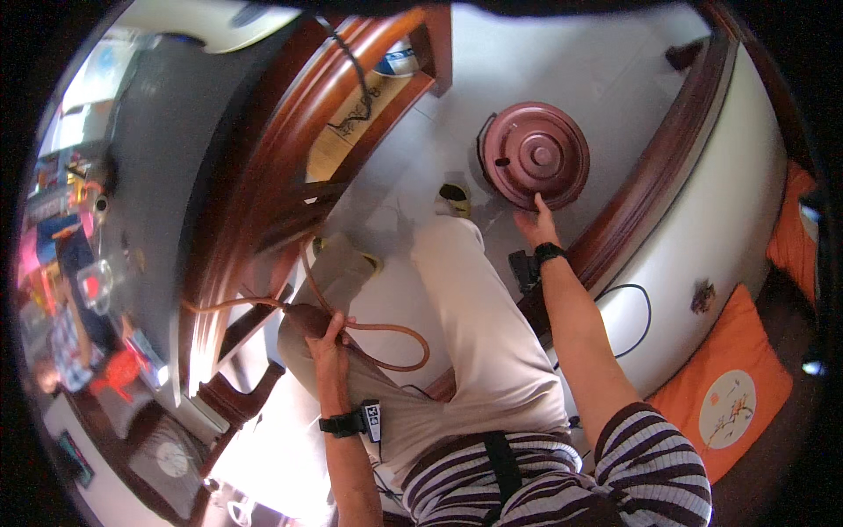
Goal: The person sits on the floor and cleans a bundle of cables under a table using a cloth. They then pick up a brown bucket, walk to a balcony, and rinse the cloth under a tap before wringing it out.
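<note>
My left hand (328, 346) holds a dark brown, rounded object (308, 321), perhaps a small bag, above my left thigh. A tan cord or strap (421, 339) loops from it to the right, and another length runs left to the table edge. My right hand (539, 227) is at the near rim of a reddish-brown round bin (537, 155). Its thumb lies over the edge of the lid, while the other fingers are partly hidden below the rim. The ringed lid has a raised centre knob and a small dark slot.
A dark-topped wooden table (197, 132) stands at left, with a shelf (329, 151) under it holding a black cable. At right is a wooden-framed pale seat (711, 197) with an orange cushion (737, 388). A person (72, 349) is at far left. Pale floor tiles (619, 53) lie ahead.
</note>
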Demonstrator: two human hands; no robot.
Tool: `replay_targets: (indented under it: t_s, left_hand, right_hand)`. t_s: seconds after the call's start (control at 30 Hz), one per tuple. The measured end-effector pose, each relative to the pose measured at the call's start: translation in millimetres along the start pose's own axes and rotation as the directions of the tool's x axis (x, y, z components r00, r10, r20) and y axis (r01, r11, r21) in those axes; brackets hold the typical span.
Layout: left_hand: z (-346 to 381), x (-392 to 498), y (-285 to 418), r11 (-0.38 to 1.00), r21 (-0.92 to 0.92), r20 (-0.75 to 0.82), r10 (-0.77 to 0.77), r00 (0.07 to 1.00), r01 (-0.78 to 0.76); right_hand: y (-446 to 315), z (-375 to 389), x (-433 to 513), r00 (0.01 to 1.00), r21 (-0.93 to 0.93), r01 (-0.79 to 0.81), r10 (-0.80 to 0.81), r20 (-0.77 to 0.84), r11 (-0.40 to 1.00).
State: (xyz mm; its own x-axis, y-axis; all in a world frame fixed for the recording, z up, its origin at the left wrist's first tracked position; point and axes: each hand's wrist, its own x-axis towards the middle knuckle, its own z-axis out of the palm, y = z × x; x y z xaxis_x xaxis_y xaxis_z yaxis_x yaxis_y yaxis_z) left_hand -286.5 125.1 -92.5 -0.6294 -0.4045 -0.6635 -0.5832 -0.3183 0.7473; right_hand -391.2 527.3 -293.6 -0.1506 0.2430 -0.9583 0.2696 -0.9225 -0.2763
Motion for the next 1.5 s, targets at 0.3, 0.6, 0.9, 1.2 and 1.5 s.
replay_targets:
  t_s: [0.3,0.6,0.9,1.2,1.5]
  left_hand:
    - [3.6,-14.7,9.3,0.997,0.056,0.021,-0.063,0.998,0.061]
    - [-21.0,-10.1,3.1,0.954,-0.126,-0.026,-0.277,0.961,0.271]
    - [-41.8,-4.8,-2.8,0.943,-0.112,0.147,-0.296,0.944,0.313]
    - [-27.7,-2.1,-0.2,0.944,-0.091,0.128,-0.304,0.944,0.317]
    - [-23.5,-3.8,-5.3,0.942,-0.05,0.068,-0.329,0.942,0.332]
  right_hand:
    - [29.9,131.4,-74.1,0.745,-0.589,0.409,0.118,0.657,0.698]
    - [84.6,379.2,-10.9,0.685,-0.373,0.494,-0.087,0.724,0.786]
    - [112.6,438.1,54.9,0.619,-0.37,0.297,0.118,0.776,0.88]
    - [120.2,451.0,78.5,0.194,-0.266,0.888,-0.22,0.956,-0.374]
    - [138.6,400.7,38.3,0.562,-0.199,0.675,-0.32,0.763,0.711]
